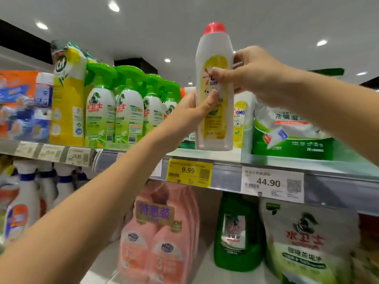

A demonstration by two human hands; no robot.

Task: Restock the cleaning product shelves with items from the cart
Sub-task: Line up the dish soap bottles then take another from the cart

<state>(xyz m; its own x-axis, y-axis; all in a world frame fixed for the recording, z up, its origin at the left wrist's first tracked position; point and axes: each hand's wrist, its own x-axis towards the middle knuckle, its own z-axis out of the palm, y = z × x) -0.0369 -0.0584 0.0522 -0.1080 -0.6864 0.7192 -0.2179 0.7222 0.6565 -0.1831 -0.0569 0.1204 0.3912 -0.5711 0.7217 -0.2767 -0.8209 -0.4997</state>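
Both hands grasp an upright white bottle (214, 95) with a red cap, the left hand (192, 111) wrapped round its lower body and the right hand (252, 76) pinching its middle, at the front edge of the top shelf (225, 158) beside green spray bottles (127, 107).

Two bare forearms (106, 197), bare left hand (192, 109) and right hand (258, 76).

White bottle (214, 48) label partly hidden under left hand (194, 108) and right hand (258, 76) thumbs; price tags (51, 153) far left of it blurred, mostly unreadable.
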